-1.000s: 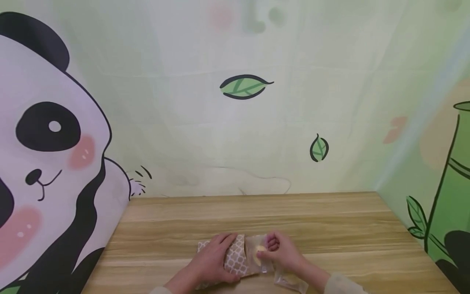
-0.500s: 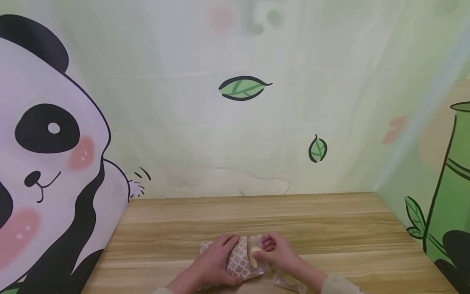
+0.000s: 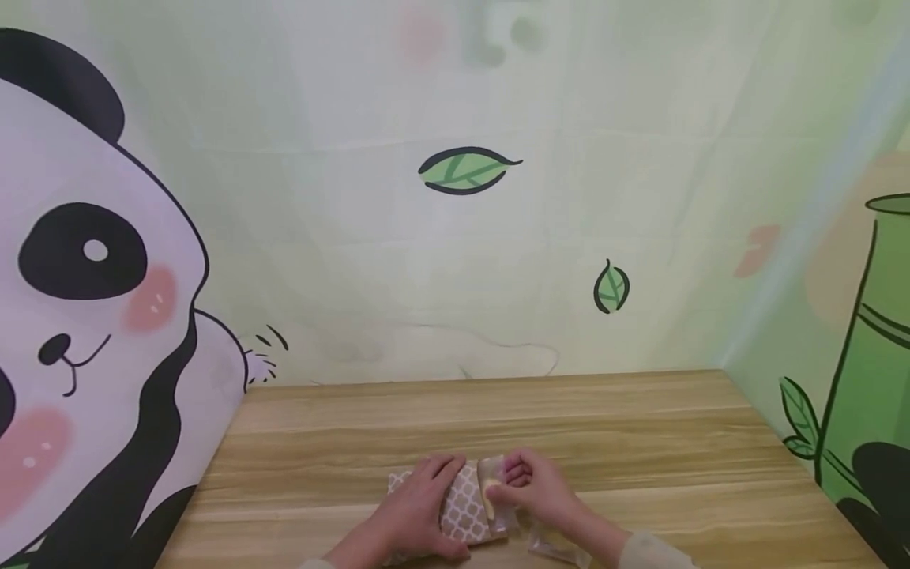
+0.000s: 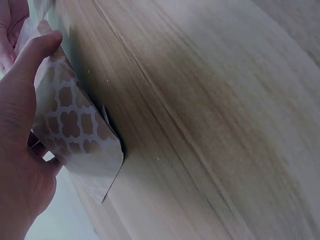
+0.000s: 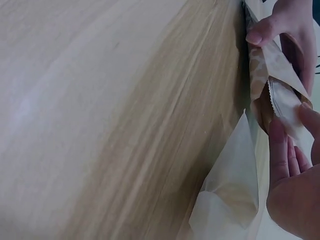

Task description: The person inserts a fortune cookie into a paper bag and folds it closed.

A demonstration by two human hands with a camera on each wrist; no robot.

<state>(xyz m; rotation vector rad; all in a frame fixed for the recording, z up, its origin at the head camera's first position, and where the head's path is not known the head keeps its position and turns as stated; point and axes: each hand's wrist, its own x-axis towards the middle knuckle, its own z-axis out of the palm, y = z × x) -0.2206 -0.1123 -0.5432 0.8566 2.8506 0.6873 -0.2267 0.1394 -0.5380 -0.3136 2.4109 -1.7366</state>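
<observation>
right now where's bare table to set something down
The wooden table is bare behind the hands up to the wall, and out to both sides. It is crowded only at the near edge, around the brown patterned paper bag and clear wrapper.

The left hand (image 3: 419,506) lay low, fingers curled forward and thumb stretched out, closed in a grip. The right hand (image 3: 542,494) sat just beside it, fingertips (image 5: 278,131) pinched together, both wrists angled inward, sleeves showing at the forearms.
</observation>
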